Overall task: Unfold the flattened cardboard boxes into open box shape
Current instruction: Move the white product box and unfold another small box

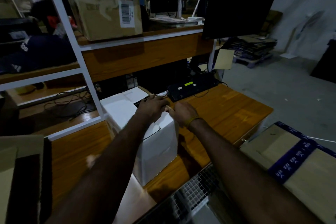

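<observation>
Nearest, at the bottom edge, a white wire grid (pixel 197 190) lies below the worktop (pixel 227 112), and a brown carton with blue printed tape (pixel 291 162) sits at the near right. At the near left stands flat brown and black board (pixel 21 172). In the middle of the wooden worktop stands the white cardboard box (pixel 154 143), already squared up, its top flaps partly raised. Both forearms reach over it. The left hand (pixel 152 108) rests on the box top with fingers curled at the flap edge, and the right hand (pixel 183 113), a yellow band at its wrist, pinches the brown edge of a flap just beside it; the two hands are close together. Just beyond the box lies a black keyboard (pixel 192 87) with cables running behind it. Farther back, a white-framed shelf (pixel 76 45) holds a labelled brown carton (pixel 109 16), and a dark monitor (pixel 240 7) hangs at the far right. Stacked flat cardboard (pixel 252 47) lies on the floor past it.
</observation>
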{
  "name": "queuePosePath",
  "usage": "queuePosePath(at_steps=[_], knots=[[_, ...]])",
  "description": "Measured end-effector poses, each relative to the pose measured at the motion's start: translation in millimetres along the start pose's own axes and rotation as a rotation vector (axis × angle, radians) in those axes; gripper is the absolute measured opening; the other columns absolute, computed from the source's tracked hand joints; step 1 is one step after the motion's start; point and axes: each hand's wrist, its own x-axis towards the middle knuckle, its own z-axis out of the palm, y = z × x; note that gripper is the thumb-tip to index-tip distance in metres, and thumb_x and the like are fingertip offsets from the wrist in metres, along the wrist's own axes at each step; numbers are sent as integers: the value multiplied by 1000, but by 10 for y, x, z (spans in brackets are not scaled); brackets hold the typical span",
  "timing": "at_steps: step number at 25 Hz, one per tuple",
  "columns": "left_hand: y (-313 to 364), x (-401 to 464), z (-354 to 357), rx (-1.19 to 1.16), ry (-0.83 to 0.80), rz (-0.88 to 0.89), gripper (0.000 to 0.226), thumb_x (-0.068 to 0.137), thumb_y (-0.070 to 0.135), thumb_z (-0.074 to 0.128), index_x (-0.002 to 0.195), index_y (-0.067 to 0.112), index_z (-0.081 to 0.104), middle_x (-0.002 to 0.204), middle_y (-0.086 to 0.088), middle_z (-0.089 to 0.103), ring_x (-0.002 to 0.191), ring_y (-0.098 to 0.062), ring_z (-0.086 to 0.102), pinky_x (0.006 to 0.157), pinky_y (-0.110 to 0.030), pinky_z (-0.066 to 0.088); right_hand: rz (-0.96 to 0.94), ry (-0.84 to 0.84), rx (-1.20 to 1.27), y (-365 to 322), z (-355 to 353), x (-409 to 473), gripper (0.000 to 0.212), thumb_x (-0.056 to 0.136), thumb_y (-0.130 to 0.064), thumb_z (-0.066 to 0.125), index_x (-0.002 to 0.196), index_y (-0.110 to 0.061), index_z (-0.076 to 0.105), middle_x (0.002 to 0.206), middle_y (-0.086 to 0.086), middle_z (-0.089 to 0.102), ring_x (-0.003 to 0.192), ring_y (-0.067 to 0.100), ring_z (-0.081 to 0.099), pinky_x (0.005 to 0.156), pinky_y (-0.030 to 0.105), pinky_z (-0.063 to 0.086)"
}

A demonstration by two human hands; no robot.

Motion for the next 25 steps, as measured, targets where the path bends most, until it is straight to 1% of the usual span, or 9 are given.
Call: queuePosePath(at_steps=[3,7,10,12,13,15,18,21,25], knots=[[-12,25,23,57,39,22,27,98,41,47,122,36,59,134,7,55,128,-30,47,96,-49,45,-20,-43,42,18,-35,-3,42,101,-31,49,62,-19,44,60,1,44,57,19,45,47,28,25],[15,59,-5,38,66,28,22,96,40,50,115,36,60,125,9,60,120,-27,53,90,-46,47,-2,7,63,46,-40,-30,40,101,-34,50,65,-16,51,61,2,46,56,18,45,48,27,28],[-3,-14,-61,-44,144,57,21,91,36,57,110,34,68,117,9,66,108,-22,60,78,-38,52,12,74,-54,-46,27,-83,32,102,-34,44,89,-12,63,76,6,56,72,26,55,58,28,35],[-11,-87,-100,-84,201,52,21,87,31,63,107,28,71,116,4,68,101,-26,64,73,-33,48,-25,98,-31,-143,109,-125,29,103,-27,39,114,-12,60,91,9,59,80,27,57,65,33,41],[1,-119,-116,-88,228,16,20,87,31,64,105,25,71,116,1,68,98,-27,65,74,-33,45,-71,109,-8,-177,147,-151,30,101,-24,38,125,-13,54,101,11,59,87,27,58,70,36,44],[34,-175,-143,-55,275,-113,21,89,35,61,102,23,72,115,-2,67,96,-28,66,85,-40,44,-182,113,-50,-196,207,-173,43,98,-23,40,141,-16,41,130,15,51,115,31,52,95,45,44],[43,-224,-150,38,292,-360,22,92,39,56,98,24,71,104,-3,68,95,-30,66,101,-53,37,-233,53,-154,-202,202,-170,54,99,-28,35,151,-18,28,155,13,29,145,30,25,118,52,19],[55,-267,-212,36,262,-550,21,88,36,60,102,24,69,105,-6,65,102,-32,63,102,-62,33,-318,-1,-191,-264,202,-175,55,100,-33,29,154,-20,27,163,12,15,151,27,8,121,53,4],[49,-306,-284,-61,194,-681,25,87,30,62,108,18,67,117,-12,59,117,-35,52,106,-64,29,-527,-88,-340,-365,204,-174,48,101,-32,28,148,-21,37,156,14,30,148,32,18,118,61,6]])
